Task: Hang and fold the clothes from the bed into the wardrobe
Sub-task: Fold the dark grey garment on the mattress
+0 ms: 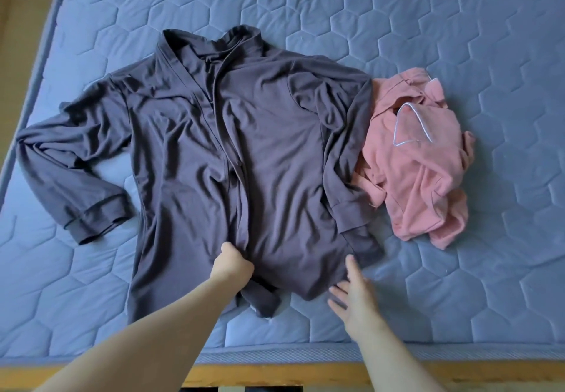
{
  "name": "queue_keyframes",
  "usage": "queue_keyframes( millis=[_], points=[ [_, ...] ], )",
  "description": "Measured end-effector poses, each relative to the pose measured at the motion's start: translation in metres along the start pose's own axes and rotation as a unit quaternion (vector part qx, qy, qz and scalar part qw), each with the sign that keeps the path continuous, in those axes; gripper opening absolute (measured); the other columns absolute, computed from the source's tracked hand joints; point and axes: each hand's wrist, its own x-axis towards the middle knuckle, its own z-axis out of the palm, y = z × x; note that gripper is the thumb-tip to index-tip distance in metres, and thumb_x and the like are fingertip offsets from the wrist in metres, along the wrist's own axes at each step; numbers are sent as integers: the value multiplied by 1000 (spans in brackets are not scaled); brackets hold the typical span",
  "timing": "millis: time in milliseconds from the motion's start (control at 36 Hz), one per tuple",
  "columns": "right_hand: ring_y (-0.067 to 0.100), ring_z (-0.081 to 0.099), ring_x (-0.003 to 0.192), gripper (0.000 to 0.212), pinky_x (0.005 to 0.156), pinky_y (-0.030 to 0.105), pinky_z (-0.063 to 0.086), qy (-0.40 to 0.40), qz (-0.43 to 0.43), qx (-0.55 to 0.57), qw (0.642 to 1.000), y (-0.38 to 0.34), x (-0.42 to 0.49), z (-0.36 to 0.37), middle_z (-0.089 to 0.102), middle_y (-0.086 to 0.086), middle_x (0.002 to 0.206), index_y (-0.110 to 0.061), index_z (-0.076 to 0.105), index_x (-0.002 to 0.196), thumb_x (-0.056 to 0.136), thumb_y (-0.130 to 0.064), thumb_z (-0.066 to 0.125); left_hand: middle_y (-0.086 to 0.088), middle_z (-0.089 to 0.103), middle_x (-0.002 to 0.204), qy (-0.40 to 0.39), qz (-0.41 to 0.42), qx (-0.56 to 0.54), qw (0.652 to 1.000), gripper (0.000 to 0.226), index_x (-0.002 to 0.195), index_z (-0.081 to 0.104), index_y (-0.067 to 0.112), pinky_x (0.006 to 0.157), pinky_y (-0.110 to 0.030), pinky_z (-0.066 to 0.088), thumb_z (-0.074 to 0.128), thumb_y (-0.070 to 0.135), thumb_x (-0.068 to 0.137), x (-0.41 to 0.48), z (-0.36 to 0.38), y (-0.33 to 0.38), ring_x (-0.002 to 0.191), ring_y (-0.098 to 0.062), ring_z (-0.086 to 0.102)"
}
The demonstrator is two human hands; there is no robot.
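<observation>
A dark grey long-sleeved button shirt lies spread face up on the blue quilted mattress, collar away from me. Its left sleeve stretches out to the side; its right sleeve lies folded along the body. My left hand grips the fabric at the front placket near the hem. My right hand lies with straight fingers at the shirt's lower right hem, touching it. A crumpled pink garment with white piping sits right of the shirt.
The mattress extends well beyond the clothes on the right and far side. A wooden bed frame runs along the near edge, and a beige floor strip shows at the far left.
</observation>
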Motion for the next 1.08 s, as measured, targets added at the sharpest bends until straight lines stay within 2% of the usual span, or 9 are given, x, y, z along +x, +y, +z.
queue_keyframes(
  millis=[139,222,333,417,556,694,806,972,1083],
  points=[
    [20,55,90,18,80,34,44,-21,34,135,990,-1,5,11,58,7,98,-12,55,106,90,-18,60,-20,55,103,-2,2,-107,994,16,91,53,5,72,-42,55,38,0,88,13,-4,-7,98,-38,57],
    [13,48,68,7,52,20,43,-36,62,230,970,-9,6,13,55,2,80,-13,57,96,89,-13,60,-15,59,93,-30,-27,-331,943,29,81,54,15,57,-38,58,33,-2,92,13,-10,-10,78,-28,59],
    [10,29,53,14,30,12,24,-59,96,159,981,-11,8,14,41,0,70,-16,52,78,87,-13,63,-7,52,81,-47,-22,-349,936,27,84,54,20,52,-34,55,34,10,99,12,-13,-17,64,-21,52],
    [11,37,56,9,38,15,34,-86,111,88,986,-9,11,19,45,0,75,-17,58,91,86,-17,65,-8,53,83,-77,-18,-319,944,15,86,52,19,54,-35,57,43,16,98,12,-13,-22,64,-22,55],
    [27,45,127,37,93,36,41,-37,99,177,979,0,13,16,50,11,133,-8,45,134,97,-11,48,-12,58,90,-142,-22,-254,957,27,103,54,11,46,-29,56,52,-8,85,12,-16,-25,71,-21,59],
    [37,51,119,41,89,45,47,73,61,181,979,13,9,2,51,16,133,-5,45,134,93,-5,53,-8,57,79,-175,-32,-153,972,33,101,56,12,38,-21,47,44,-12,83,6,-22,-20,62,-19,56],
    [34,53,94,35,85,46,48,212,-21,-6,977,14,12,10,55,22,121,6,49,121,89,-4,58,-7,55,73,-177,-12,-6,984,25,106,56,11,46,-25,54,55,1,83,7,-27,-11,58,-19,56],
    [39,55,102,23,77,39,40,239,-220,-171,930,0,-11,48,56,25,110,4,51,100,82,-4,62,-1,54,93,18,97,190,977,46,92,43,16,69,-29,44,62,56,77,0,-36,16,89,-24,59],
    [31,52,93,16,69,29,30,153,-250,-210,933,-7,-15,74,56,15,106,-12,42,93,85,-7,55,-5,50,114,183,159,79,967,50,99,37,15,74,-36,41,53,58,82,5,-45,48,107,-29,54]
  ],
)
